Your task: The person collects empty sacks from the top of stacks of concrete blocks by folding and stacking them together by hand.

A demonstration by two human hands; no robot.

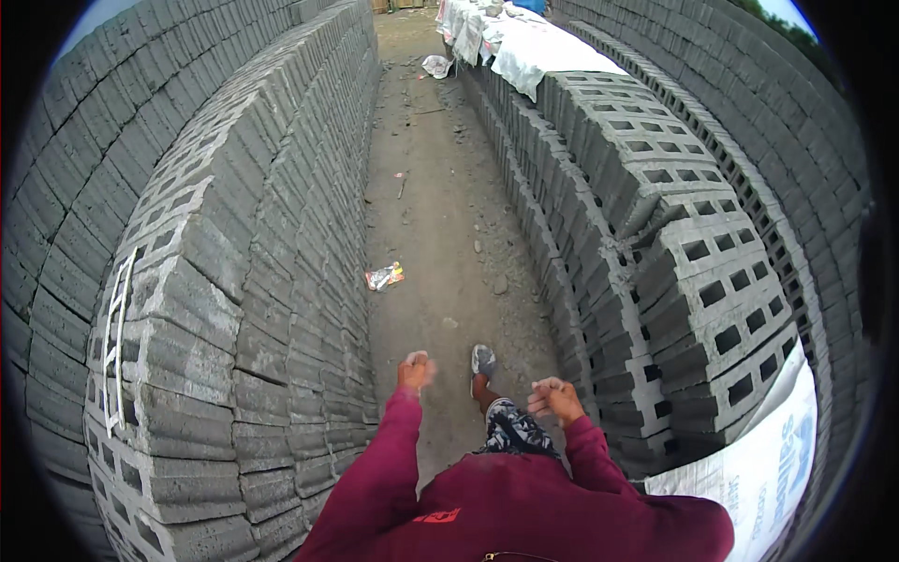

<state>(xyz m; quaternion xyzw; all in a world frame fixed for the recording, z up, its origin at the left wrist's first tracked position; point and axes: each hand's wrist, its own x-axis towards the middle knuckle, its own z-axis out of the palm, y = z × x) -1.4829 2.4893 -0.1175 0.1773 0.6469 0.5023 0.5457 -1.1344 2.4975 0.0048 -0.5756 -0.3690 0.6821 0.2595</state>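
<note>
My left hand [416,371] hangs in the air over the dirt path, its fingers loosely bent and slightly blurred, with nothing seen in it. To the right, my right hand [556,401] is raised in front of my body, fingers half curled and apart, also with no object in it. Both hands are clear of the blocks. The left one is nearest the stack of grey concrete hollow blocks [300,309] along the left side. The right one is nearest the lower courses of the right-hand block stack [599,318]. One shoe [482,360] shows on the ground between my hands.
A narrow dirt path [431,215] runs ahead between the block rows. A crumpled wrapper [384,275] and small stones lie on it. A white ladder-shaped frame [116,337] rests on the left stack. White sacks [552,47] cover the far right stack; another sack [758,478] lies near right.
</note>
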